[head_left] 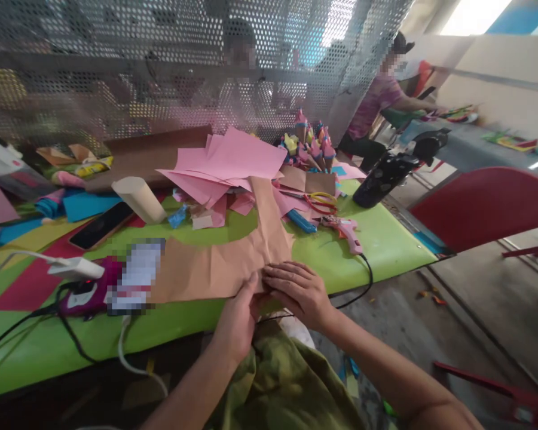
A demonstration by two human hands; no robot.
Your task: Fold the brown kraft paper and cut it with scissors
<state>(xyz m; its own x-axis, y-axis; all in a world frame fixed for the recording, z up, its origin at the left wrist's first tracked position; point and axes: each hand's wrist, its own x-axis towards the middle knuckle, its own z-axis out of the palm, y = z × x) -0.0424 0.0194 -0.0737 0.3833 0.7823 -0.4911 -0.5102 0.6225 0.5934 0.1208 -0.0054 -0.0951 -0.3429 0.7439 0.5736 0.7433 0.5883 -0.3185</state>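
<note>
A large brown paper cutout (215, 266) lies creased on the green table, with a long strip reaching toward the back. Its near edge is gripped in my left hand (237, 322), the thumb on top and the other fingers hidden below. Over the corner beside it, my right hand (302, 292) presses its fingers together on the paper, tips close to my left thumb; its own thumb is mostly hidden. Near the cutout's left end lies a phone with a lit screen (137, 275). A pink glue gun (347, 233) rests to the right of the paper.
Pink paper sheets (233, 158) are piled behind the cutout. Yellow-and-red-handled scissors (320, 203), a blue stick-like item (301, 221) and a black bottle (385, 176) stand or lie rightward. Leftward are a cream roll (138, 200), a dark phone (102, 225) and a purple power strip (92, 289) with cables.
</note>
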